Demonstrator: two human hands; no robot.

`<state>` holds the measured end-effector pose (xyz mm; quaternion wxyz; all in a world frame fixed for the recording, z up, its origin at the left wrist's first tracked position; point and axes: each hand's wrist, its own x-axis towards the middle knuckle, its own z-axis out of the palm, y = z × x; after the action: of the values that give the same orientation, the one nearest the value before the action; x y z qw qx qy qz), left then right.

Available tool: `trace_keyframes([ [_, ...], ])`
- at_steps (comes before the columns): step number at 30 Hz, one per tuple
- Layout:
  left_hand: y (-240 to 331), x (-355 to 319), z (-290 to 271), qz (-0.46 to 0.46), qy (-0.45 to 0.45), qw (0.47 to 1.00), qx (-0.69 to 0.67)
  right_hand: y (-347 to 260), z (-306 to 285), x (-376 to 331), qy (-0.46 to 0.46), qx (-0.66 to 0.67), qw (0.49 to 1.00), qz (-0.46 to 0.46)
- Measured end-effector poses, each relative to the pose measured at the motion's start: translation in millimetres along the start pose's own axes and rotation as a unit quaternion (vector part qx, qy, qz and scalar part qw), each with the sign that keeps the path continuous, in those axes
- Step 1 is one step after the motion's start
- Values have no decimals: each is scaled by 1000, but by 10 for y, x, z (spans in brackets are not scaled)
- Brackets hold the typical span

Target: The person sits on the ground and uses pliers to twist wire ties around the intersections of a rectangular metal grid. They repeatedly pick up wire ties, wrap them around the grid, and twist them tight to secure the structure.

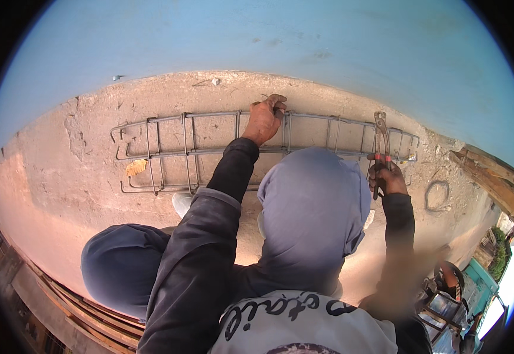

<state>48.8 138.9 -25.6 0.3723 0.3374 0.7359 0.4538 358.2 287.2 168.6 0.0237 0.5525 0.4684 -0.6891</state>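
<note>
A rebar cage (221, 152) of long bars and rectangular stirrups lies across the ground in front of me. My left hand (262, 121) reaches over its far bar, near the middle, beside a stirrup. Its fingers are curled closed at the bar; whatever they pinch is hidden. Near the cage's right end, my right hand (388, 176) is closed around the handles of red-and-black pincers (381, 133). Their metal jaws point away from me, over the far bar. My knee, in grey-blue cloth, covers part of the near side of the cage.
A pale blue wall (304, 35) rises beyond the cage. Wooden boards (493, 177) lie at the right, near a loop of wire (437, 194). A yellow leaf (136, 167) rests by the cage's left end. Timber (86, 307) runs along the lower left; assorted objects crowd the lower right.
</note>
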Motion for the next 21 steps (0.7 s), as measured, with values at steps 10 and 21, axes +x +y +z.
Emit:
trace_keyframes([
  [10, 135, -176, 44, 9, 31, 969, 247, -1189, 1043, 517, -10, -788, 514, -340],
  [21, 83, -265, 28, 27, 52, 978, 201, -1251, 1460, 1086, -46, -879, 251, -402],
])
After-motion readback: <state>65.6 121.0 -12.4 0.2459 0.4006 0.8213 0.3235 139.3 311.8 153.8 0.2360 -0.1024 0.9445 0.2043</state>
